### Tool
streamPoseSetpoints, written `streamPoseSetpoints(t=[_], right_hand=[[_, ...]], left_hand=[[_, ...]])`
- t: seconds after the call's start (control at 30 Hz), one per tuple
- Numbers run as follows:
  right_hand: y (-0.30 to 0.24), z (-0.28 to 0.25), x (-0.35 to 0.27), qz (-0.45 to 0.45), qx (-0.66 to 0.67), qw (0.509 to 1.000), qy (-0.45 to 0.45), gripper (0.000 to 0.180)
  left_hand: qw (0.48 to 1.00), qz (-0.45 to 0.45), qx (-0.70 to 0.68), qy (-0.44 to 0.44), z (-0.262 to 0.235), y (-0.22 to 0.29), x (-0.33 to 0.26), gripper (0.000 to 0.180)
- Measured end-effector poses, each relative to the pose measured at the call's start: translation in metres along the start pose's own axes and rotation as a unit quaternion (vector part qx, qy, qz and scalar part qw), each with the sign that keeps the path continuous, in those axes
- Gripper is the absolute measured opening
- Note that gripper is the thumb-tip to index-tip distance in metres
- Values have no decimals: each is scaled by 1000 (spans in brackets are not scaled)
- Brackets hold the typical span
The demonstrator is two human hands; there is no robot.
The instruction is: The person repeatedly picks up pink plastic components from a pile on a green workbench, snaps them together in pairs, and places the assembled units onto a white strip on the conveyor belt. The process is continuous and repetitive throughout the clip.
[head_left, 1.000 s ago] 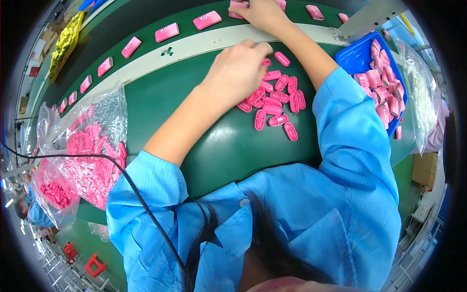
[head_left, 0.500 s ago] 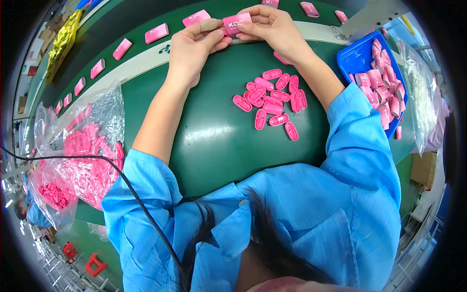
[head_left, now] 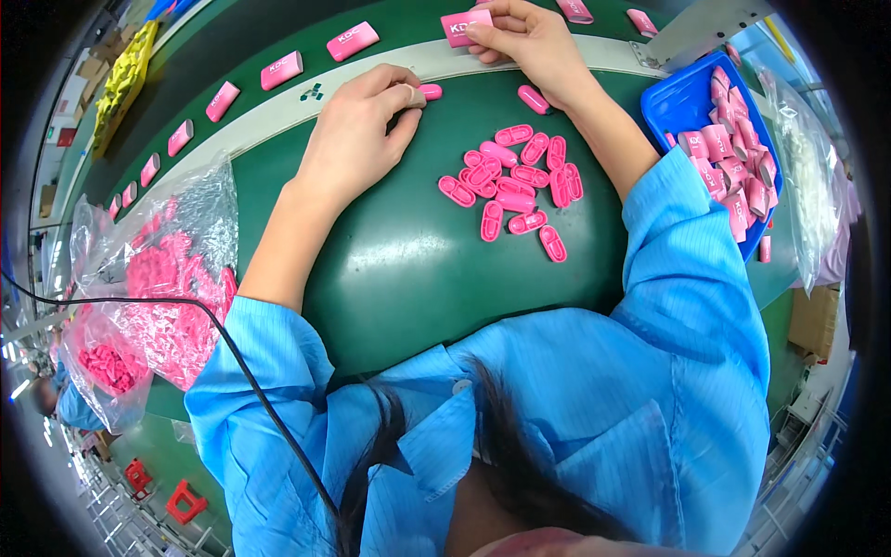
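Note:
My right hand (head_left: 524,46) pinches a flat pink printed sleeve (head_left: 458,29) above the pale rail at the table's far side. My left hand (head_left: 367,121), its index finger wrapped in a tan covering, is at the far side of the green table. Its fingers are curled, with thumb and index fingertip apart. Just past those fingertips lies a pink plastic capsule-shaped piece (head_left: 431,91), partly hidden by them. Another such pink piece (head_left: 533,99) lies below my right hand. Nearer me spreads a pile of pink oval plastic pieces (head_left: 514,186), many with their hollow side up.
A row of pink sleeves (head_left: 281,70) lies on the green strip beyond the rail (head_left: 371,79). A blue bin (head_left: 664,107) of sleeves stands right, beside a metal bracket (head_left: 705,35). Clear bags of pink parts (head_left: 176,278) lie left; a black cable (head_left: 251,357) crosses my left sleeve.
My left hand has let go of the sleeve and moved down and slightly left to the pink piece. My right hand keeps the sleeve, slightly farther away. The row of sleeves has shifted left.

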State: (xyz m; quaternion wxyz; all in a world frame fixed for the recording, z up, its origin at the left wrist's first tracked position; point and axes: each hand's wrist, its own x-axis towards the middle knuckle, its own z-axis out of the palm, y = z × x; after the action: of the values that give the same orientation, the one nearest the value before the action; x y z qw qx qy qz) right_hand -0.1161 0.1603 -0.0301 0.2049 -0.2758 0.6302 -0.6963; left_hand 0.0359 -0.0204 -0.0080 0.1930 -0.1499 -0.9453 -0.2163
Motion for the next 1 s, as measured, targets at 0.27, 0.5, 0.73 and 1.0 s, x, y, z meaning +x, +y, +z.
streamPoseSetpoints(t=[0.27,0.5,0.73,1.0], right_hand=[[12,35,3,-25,79,995,47,16],[10,37,10,-20,88,995,42,18],[9,24,11,-9,94,994,51,17],[8,18,14,29,137,990,-15,20]], left_hand=[[996,10,84,-1,-1,4,8,21],[984,-85,152,-35,-1,18,9,23],[994,30,102,-27,-20,-5,17,23],[997,-36,28,-69,-13,-13,21,23]])
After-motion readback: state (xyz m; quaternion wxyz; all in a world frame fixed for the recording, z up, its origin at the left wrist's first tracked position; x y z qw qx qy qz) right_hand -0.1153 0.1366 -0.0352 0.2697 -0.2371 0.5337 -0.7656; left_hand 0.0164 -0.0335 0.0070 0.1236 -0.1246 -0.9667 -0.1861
